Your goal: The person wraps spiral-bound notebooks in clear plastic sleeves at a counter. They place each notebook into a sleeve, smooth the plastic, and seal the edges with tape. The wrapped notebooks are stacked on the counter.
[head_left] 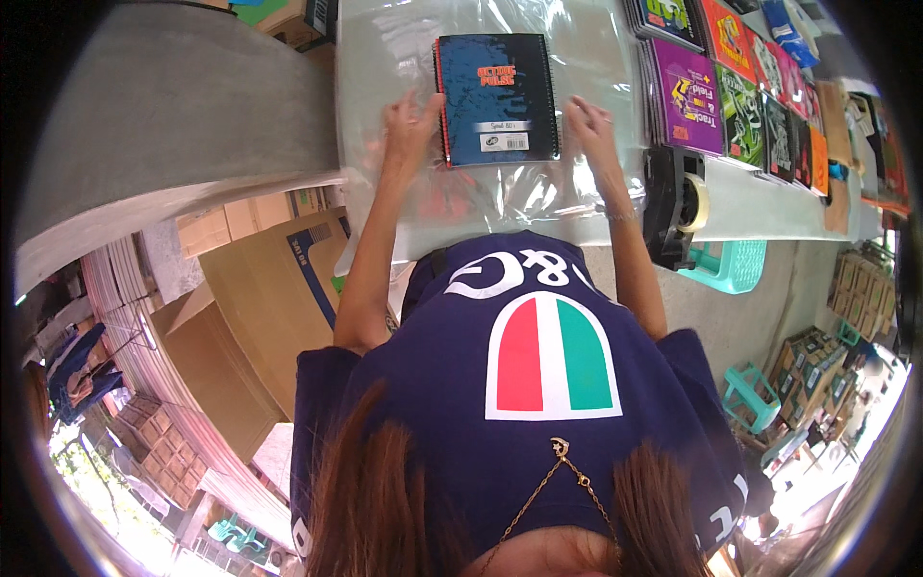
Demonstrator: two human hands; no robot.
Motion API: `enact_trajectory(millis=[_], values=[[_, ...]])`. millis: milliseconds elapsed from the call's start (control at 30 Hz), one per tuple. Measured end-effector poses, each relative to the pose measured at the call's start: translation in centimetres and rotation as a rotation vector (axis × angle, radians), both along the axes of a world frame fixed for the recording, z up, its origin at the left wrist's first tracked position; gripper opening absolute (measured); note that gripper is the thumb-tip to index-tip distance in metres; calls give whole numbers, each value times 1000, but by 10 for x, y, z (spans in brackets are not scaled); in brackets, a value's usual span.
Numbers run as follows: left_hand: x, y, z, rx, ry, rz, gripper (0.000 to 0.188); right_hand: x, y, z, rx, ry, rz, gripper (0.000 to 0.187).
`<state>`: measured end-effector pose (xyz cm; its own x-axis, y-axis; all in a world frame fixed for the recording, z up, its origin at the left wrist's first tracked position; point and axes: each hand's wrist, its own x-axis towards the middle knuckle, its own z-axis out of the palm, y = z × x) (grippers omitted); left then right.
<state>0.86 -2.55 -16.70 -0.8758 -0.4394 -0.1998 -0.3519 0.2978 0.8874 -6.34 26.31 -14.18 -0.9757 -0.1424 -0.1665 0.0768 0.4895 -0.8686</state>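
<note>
A dark blue and black spiral notebook point(500, 108) lies flat on clear plastic film point(538, 200) spread over the table. Its wire binding runs down the right edge, and a barcode label sits near the bottom. My left hand point(411, 133) is beside the notebook's left edge, fingers apart and slightly blurred, with one fingertip at or very near the cover. Off the opposite edge, over the film, my right hand point(590, 133) has loosely bent fingers and nothing visible in them. The film is wrinkled under both hands.
To the right stand stacks of colourful notebooks point(685, 101). A black tape dispenser point(671, 207) with a tape roll sits at the table's near right edge. Below it is a turquoise plastic stool point(735, 264). A large open cardboard box point(260, 288) stands left of me.
</note>
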Motion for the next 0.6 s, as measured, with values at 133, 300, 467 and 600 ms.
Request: enact_trajectory(millis=[133, 300, 467, 600], values=[[54, -18, -8, -712, 13, 305, 66, 29, 42, -10, 708, 257, -218, 60], [72, 5, -30, -1072, 23, 222, 46, 49, 22, -33, 743, 476, -232, 40], [77, 4, 6, -507, 142, 195, 40, 42, 26, -4, 653, 259, -190, 43], [96, -15, 40, 74, -132, 340, 69, 33, 58, 8, 381, 10, -251, 57]])
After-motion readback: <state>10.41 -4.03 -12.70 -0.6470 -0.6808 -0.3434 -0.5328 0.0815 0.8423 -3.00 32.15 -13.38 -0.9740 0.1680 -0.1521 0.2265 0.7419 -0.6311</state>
